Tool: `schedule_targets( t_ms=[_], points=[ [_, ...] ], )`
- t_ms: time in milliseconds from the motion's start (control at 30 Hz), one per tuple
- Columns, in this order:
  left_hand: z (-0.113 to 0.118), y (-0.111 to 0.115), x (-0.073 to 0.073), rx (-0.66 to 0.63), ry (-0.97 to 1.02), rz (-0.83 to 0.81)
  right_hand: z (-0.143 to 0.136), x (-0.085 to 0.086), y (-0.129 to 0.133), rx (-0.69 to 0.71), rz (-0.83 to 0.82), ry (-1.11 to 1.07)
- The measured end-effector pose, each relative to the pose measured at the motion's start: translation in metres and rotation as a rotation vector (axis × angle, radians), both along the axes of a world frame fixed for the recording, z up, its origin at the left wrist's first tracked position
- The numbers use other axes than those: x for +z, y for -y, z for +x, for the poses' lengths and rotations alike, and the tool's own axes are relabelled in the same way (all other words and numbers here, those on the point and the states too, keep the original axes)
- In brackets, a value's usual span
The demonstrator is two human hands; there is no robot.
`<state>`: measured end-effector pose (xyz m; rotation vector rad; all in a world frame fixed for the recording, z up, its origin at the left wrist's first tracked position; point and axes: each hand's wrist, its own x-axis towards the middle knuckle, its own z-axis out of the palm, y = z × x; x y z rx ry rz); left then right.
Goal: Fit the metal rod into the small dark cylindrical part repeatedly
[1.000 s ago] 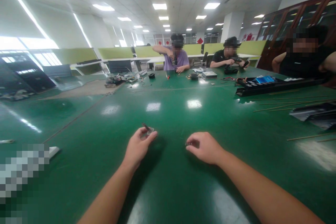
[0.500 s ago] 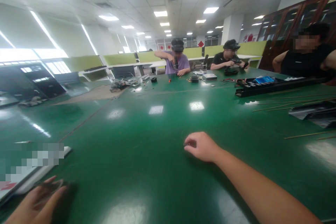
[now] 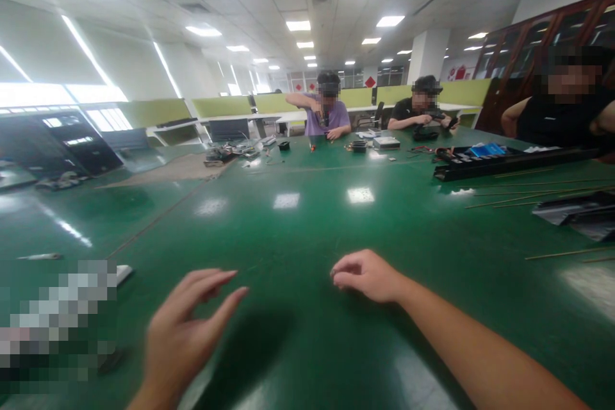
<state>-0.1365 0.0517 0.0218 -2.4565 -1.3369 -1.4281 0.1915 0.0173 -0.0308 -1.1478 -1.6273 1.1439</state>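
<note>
My left hand (image 3: 187,320) hovers above the green table (image 3: 307,230), thumb and fingers apart, with nothing between them. Opposite it, my right hand (image 3: 368,275) rests low over the table with thumb and fingertips pinched together. A tiny dark thing shows at those fingertips, too small to name. To the left of my left hand lies a long pale object (image 3: 123,274), mostly blurred out. Beside its near end is a small dark item (image 3: 109,359), partly blurred.
Across the table sit a person in a purple shirt (image 3: 341,118) and another in black (image 3: 403,112); a third (image 3: 552,118) is at the right. Long black channels (image 3: 509,163) and thin rods (image 3: 528,192) lie at right. Electronic parts (image 3: 230,152) are heaped at the far left.
My left hand has moved right and away from me, off the small item beside the pale object, and opened. My right hand stays nearly in place, fingers still pinched.
</note>
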Motion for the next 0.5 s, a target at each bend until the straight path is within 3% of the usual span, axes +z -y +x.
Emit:
schedule_targets(
  t_ms=[133, 233, 300, 367, 500],
  points=[
    [0.091, -0.002, -0.001, -0.581, -0.17, -0.303, 0.005, 0.0, 0.0, 0.182, -0.128, -0.186],
    [0.128, -0.003, -0.007, -0.717, -0.08, -0.394, 0.006, 0.001, -0.001, 0.226, -0.123, -0.237],
    [0.133, -0.003, -0.011, -0.715, 0.048, -0.436, 0.005, -0.001, -0.002, 0.237, -0.111, -0.271],
    [0.123, -0.004, -0.01, -0.658, 0.178, -0.491, 0.004, -0.003, -0.003, 0.25, -0.123, -0.306],
    [0.065, -0.007, 0.003, -0.275, 0.402, -0.462, 0.004, -0.006, -0.004, 0.253, -0.193, -0.272]
  ],
)
